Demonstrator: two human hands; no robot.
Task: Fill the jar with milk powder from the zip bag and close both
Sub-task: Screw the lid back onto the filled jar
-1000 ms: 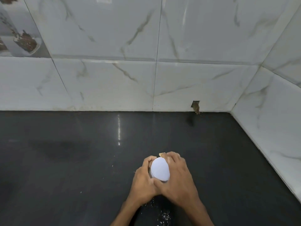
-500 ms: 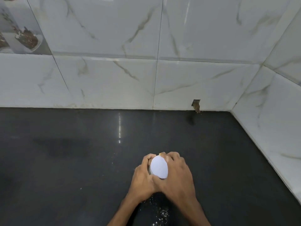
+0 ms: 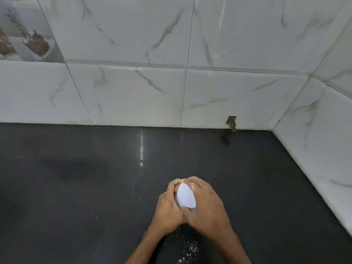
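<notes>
A dark, glossy stone counter (image 3: 95, 187) runs back to a corner of white marble-patterned wall tiles (image 3: 133, 92), and near its front edge stands the small jar with a round white lid (image 3: 186, 196). Only the lid's flat top and a sliver of the jar's greyish side beneath it are visible; the rest is covered by the hands, so what is inside cannot be seen. The jar sits between the two hands, pressed from both sides. The left hand (image 3: 168, 208) wraps the jar's left side, fingers curled round to the far edge and closed against it. The right hand (image 3: 206, 206) lies over the right side of the lid, fingers bent round its far rim and thumb at the near edge, gripping it. The fingertips of both hands nearly meet behind the lid. Just in front of the hands, between the forearms, white powder specks (image 3: 187, 246) are scattered on the counter. A chipped hole in a tile (image 3: 231, 122) shows at the wall's base, well behind.
</notes>
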